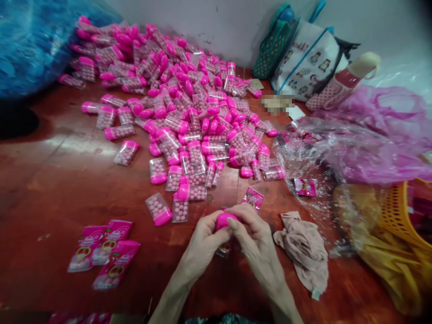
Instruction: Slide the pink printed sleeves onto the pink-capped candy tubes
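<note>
At the front middle, my left hand (206, 234) and my right hand (252, 229) both close around one small candy container, its bright pink cap (225, 220) facing up. My right thumb presses against the cap. Fingers hide most of the container's body; a bit of printed wrapping (223, 249) shows below them. Just beyond my right hand lies a printed pink wrapper (253, 198). To the left are several clear containers in printed pink sleeves (116, 264). Ahead spreads a large heap of pink-capped clear containers (197, 155) filled with pale pink balls.
A crumpled beige cloth (303, 249) lies right of my hands. Farther right are clear plastic film (313, 162), a pink bag (388, 135) and a yellow basket (393, 211). A blue bag (40, 49) sits at back left, a printed tote (307, 58) by the wall.
</note>
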`<action>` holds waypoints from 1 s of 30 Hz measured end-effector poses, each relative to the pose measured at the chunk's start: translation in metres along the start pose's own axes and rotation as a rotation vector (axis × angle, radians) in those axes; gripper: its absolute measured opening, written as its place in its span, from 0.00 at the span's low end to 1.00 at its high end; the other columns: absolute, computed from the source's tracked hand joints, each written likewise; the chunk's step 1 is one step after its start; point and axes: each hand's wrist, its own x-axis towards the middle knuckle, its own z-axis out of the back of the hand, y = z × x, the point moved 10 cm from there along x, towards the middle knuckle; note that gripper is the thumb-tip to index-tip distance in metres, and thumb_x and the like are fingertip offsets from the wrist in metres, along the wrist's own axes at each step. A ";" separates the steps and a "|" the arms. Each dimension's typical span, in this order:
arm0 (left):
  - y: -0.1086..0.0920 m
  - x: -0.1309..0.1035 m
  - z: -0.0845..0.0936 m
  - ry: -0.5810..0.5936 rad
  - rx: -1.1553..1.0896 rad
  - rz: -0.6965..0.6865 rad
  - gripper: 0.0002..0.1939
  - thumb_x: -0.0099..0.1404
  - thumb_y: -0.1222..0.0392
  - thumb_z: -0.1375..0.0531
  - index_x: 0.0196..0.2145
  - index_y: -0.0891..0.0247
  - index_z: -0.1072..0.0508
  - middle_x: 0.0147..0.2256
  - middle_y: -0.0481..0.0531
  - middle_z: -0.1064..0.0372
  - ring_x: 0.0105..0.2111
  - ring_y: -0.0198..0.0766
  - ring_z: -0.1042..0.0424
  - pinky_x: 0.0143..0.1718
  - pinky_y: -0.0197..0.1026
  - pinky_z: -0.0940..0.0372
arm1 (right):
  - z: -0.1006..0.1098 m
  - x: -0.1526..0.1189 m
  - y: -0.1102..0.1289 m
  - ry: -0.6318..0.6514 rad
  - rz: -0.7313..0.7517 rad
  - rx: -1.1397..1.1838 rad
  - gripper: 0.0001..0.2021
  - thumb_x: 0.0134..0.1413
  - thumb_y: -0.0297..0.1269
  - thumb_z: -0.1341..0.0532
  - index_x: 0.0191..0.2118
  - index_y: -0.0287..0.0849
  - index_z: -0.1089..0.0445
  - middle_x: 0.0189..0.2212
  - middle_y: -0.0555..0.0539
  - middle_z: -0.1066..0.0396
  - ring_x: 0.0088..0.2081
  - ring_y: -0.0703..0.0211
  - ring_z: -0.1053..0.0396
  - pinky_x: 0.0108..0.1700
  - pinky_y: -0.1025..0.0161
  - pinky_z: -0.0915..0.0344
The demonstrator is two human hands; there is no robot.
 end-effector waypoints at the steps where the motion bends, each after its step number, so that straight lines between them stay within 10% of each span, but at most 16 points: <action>1: 0.002 -0.001 -0.002 -0.002 0.014 0.012 0.05 0.52 0.66 0.36 0.31 0.66 0.26 0.25 0.45 0.32 0.25 0.30 0.36 0.28 0.32 0.41 | -0.008 0.003 0.001 0.046 0.020 0.003 0.04 0.53 0.35 0.40 0.32 0.42 0.28 0.32 0.48 0.30 0.36 0.58 0.32 0.39 0.64 0.36; 5: 0.020 -0.003 -0.006 -0.001 -0.032 0.108 0.09 0.49 0.70 0.37 0.30 0.66 0.29 0.24 0.43 0.34 0.24 0.30 0.37 0.27 0.32 0.42 | -0.019 0.007 -0.010 0.097 -0.038 -0.033 0.03 0.53 0.31 0.40 0.31 0.41 0.29 0.29 0.49 0.31 0.33 0.59 0.33 0.37 0.64 0.38; 10: 0.004 -0.002 0.016 -0.172 0.245 -0.086 0.19 0.47 0.74 0.40 0.38 0.63 0.31 0.34 0.47 0.31 0.34 0.36 0.33 0.36 0.35 0.39 | -0.018 0.006 -0.017 0.131 -0.062 -0.155 0.02 0.51 0.33 0.38 0.31 0.42 0.30 0.32 0.49 0.33 0.36 0.58 0.35 0.38 0.63 0.40; 16: 0.000 -0.007 0.011 -0.128 0.353 -0.074 0.28 0.51 0.69 0.38 0.51 0.61 0.36 0.44 0.53 0.31 0.39 0.41 0.30 0.39 0.39 0.36 | -0.026 -0.001 -0.037 0.224 -0.274 0.208 0.08 0.54 0.40 0.41 0.31 0.41 0.34 0.26 0.52 0.35 0.27 0.63 0.37 0.28 0.67 0.40; 23: 0.026 -0.015 0.000 0.036 -0.026 0.149 0.24 0.58 0.65 0.41 0.53 0.66 0.39 0.23 0.49 0.29 0.18 0.32 0.33 0.21 0.34 0.40 | 0.045 0.017 -0.030 -0.123 -0.227 0.265 0.09 0.52 0.42 0.38 0.31 0.41 0.33 0.25 0.51 0.31 0.27 0.62 0.33 0.30 0.66 0.37; 30: -0.014 -0.005 0.027 -0.146 -0.311 -0.047 0.20 0.63 0.53 0.44 0.49 0.67 0.36 0.33 0.58 0.26 0.25 0.37 0.28 0.25 0.38 0.35 | 0.067 -0.005 -0.043 0.004 -0.228 -0.134 0.08 0.50 0.42 0.37 0.34 0.44 0.27 0.23 0.49 0.30 0.24 0.58 0.34 0.25 0.64 0.39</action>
